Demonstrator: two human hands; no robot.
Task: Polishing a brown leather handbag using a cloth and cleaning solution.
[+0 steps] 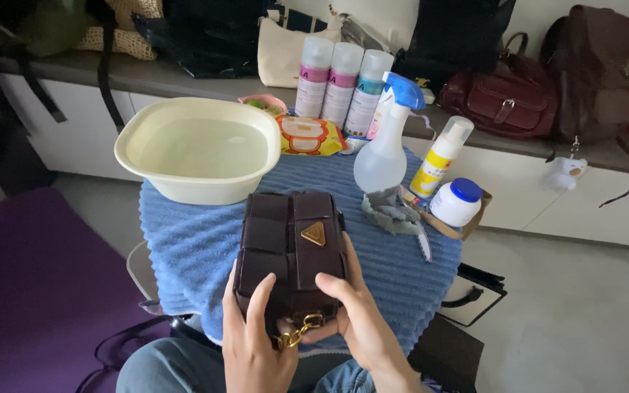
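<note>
Brown quilted handbag (pixel 291 251) lies on the blue towel (pixel 183 247), near edge | your left hand (pixel 255 342) and right hand (pixel 358 316) both clasp its lower end, by the gold chain (pixel 296 335) | cream basin (pixel 198 149) and spray bottle (pixel 386 145) stand behind it

A cream basin (pixel 198 149) of water stands at the upper left of a blue ribbed towel (pixel 191 247). Right of centre a clear spray bottle (pixel 384 145) with a blue trigger stands beside a yellow-labelled bottle (pixel 440 156) and a white jar with a blue lid (pixel 456 201). Three spray cans (pixel 341 84) line the grey shelf behind, with a dark red handbag (pixel 500 102) at the upper right.
</note>
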